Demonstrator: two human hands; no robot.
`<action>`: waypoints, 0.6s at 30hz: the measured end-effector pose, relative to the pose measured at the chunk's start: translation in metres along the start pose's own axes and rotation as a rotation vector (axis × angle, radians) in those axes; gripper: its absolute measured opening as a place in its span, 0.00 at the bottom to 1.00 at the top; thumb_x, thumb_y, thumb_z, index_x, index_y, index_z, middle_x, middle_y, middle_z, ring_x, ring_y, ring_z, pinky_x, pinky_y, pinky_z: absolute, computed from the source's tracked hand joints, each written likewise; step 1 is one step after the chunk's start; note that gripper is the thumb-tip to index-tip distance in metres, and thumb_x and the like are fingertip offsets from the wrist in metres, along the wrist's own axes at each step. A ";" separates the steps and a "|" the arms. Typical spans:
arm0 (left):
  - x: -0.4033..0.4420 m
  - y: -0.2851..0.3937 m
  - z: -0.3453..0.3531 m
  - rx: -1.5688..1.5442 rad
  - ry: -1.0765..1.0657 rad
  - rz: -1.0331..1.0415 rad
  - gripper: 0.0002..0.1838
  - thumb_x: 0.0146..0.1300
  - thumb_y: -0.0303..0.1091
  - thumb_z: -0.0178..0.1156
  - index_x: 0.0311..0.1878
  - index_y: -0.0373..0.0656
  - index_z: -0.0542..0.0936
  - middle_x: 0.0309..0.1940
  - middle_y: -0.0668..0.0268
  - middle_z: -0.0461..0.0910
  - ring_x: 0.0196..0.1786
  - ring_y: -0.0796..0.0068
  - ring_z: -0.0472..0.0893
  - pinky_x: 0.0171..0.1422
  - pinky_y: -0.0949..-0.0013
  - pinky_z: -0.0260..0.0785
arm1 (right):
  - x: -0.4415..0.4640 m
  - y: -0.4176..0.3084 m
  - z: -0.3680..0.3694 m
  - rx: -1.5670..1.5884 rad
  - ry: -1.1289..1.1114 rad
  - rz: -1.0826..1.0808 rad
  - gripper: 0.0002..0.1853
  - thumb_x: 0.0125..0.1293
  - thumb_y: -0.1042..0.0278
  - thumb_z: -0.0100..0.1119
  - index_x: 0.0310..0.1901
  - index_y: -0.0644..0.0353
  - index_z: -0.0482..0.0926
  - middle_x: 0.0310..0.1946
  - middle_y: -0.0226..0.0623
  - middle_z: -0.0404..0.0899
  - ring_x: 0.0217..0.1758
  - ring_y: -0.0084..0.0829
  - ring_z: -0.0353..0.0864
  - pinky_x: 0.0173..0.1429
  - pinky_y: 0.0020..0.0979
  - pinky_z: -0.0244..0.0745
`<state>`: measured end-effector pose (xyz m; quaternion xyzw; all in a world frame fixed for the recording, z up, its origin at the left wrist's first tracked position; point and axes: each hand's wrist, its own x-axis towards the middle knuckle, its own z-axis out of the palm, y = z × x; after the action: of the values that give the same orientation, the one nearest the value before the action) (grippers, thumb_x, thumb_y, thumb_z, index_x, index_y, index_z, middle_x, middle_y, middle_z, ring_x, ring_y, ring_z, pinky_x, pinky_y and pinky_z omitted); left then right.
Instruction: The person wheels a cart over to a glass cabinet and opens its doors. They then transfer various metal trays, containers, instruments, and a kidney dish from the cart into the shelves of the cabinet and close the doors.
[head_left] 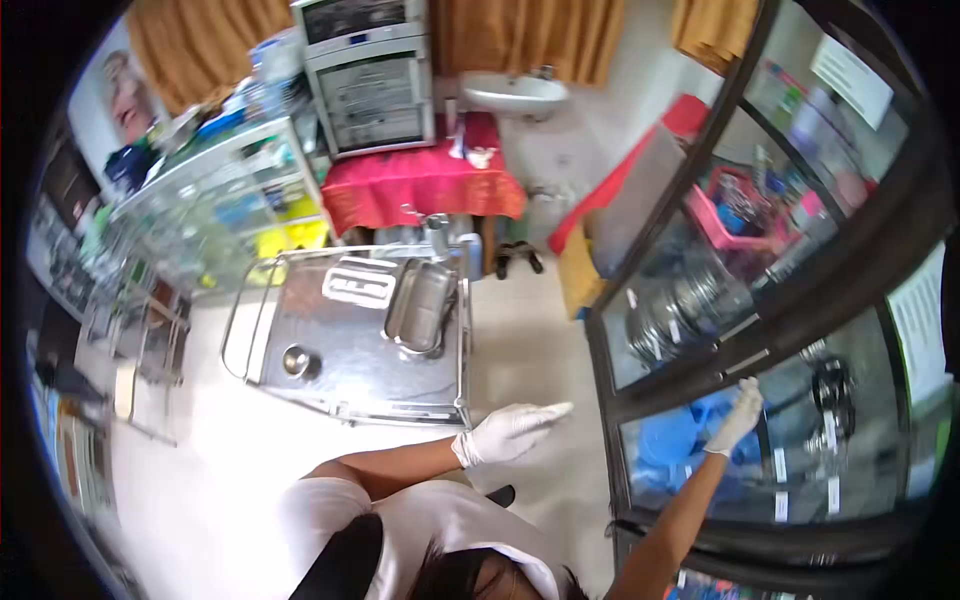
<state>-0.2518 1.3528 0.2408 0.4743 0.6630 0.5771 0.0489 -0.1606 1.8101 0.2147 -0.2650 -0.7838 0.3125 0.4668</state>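
My left hand (512, 434), in a white glove, is held out over the floor near the trolley's front right corner. Its fingers are stretched out together and hold nothing. To the right, my right hand (737, 416), also gloved, is raised at the glass door of a dark-framed cabinet (640, 402), by the door handle (745, 362). Its fingers are small and partly bent, so their grip is unclear. On the steel trolley (330, 385) stand an open metal tray (415, 305), a perforated metal piece (360, 287) and a small round bowl (297, 361).
Behind the trolley, a red cloth-covered table (420, 190) bears a glass-fronted unit (370, 95). A sink (515, 93) hangs on the wall. Blue items (670, 435) and a pink basket (725, 232) show inside the cabinet. Shoes (518, 259) lie on the floor.
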 end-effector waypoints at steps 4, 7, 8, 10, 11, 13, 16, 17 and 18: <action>-0.017 0.007 0.000 0.132 0.060 0.040 0.28 0.56 0.17 0.54 0.63 0.39 0.68 0.53 0.59 0.77 0.46 0.68 0.81 0.48 0.72 0.72 | 0.039 -0.003 0.030 0.097 0.182 -0.006 0.12 0.68 0.66 0.44 0.44 0.62 0.76 0.41 0.39 0.79 0.42 0.33 0.78 0.51 0.25 0.68; -0.034 0.024 -0.015 0.185 0.103 -0.146 0.28 0.56 0.18 0.54 0.64 0.40 0.69 0.54 0.59 0.77 0.43 0.70 0.81 0.47 0.73 0.72 | 0.046 -0.028 0.046 0.055 0.326 0.212 0.13 0.68 0.63 0.44 0.41 0.63 0.76 0.38 0.40 0.79 0.38 0.35 0.77 0.48 0.26 0.69; -0.038 0.029 -0.021 0.208 0.141 -0.182 0.28 0.56 0.18 0.54 0.64 0.40 0.69 0.54 0.59 0.77 0.42 0.71 0.80 0.46 0.73 0.72 | 0.043 -0.049 0.046 0.033 0.330 0.287 0.14 0.68 0.61 0.44 0.40 0.64 0.75 0.37 0.41 0.78 0.37 0.35 0.76 0.47 0.27 0.69; -0.045 0.033 -0.030 0.223 0.185 -0.208 0.28 0.56 0.18 0.54 0.64 0.40 0.69 0.54 0.59 0.76 0.41 0.71 0.80 0.46 0.73 0.71 | 0.047 -0.055 0.053 0.010 0.339 0.349 0.15 0.67 0.60 0.43 0.39 0.64 0.74 0.36 0.42 0.78 0.36 0.35 0.76 0.46 0.28 0.69; -0.052 0.031 -0.033 0.185 0.215 -0.292 0.28 0.57 0.19 0.54 0.64 0.39 0.69 0.54 0.59 0.76 0.41 0.72 0.80 0.45 0.73 0.71 | 0.052 -0.033 0.063 0.151 0.371 0.288 0.15 0.67 0.61 0.42 0.38 0.64 0.74 0.35 0.41 0.79 0.36 0.34 0.76 0.46 0.29 0.69; -0.058 0.027 -0.038 0.155 0.254 -0.345 0.27 0.57 0.19 0.54 0.63 0.37 0.68 0.53 0.58 0.77 0.42 0.73 0.80 0.45 0.73 0.71 | 0.054 -0.005 0.074 0.257 0.427 0.164 0.15 0.68 0.62 0.40 0.38 0.62 0.75 0.35 0.38 0.80 0.34 0.32 0.77 0.44 0.28 0.70; -0.063 0.023 -0.046 0.082 0.243 -0.410 0.25 0.59 0.18 0.51 0.63 0.34 0.68 0.55 0.56 0.76 0.48 0.70 0.79 0.51 0.73 0.71 | 0.056 -0.018 0.071 0.270 0.435 0.199 0.17 0.68 0.62 0.36 0.40 0.62 0.76 0.34 0.36 0.81 0.33 0.31 0.78 0.43 0.27 0.71; -0.057 0.035 -0.053 0.119 0.233 -0.432 0.25 0.60 0.18 0.50 0.63 0.33 0.67 0.55 0.56 0.75 0.49 0.69 0.79 0.52 0.73 0.71 | 0.054 -0.019 0.072 0.312 0.445 0.204 0.17 0.68 0.61 0.36 0.40 0.62 0.76 0.30 0.36 0.79 0.31 0.30 0.75 0.41 0.27 0.70; -0.056 0.029 -0.056 0.098 0.184 -0.404 0.25 0.60 0.18 0.50 0.63 0.33 0.67 0.55 0.56 0.75 0.49 0.69 0.79 0.52 0.73 0.71 | 0.051 -0.021 0.076 0.362 0.443 0.208 0.17 0.69 0.61 0.36 0.40 0.62 0.76 0.27 0.35 0.77 0.29 0.28 0.73 0.40 0.26 0.69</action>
<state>-0.2396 1.2710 0.2558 0.2791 0.7735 0.5634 0.0798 -0.2536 1.8138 0.2313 -0.3183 -0.5630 0.4277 0.6316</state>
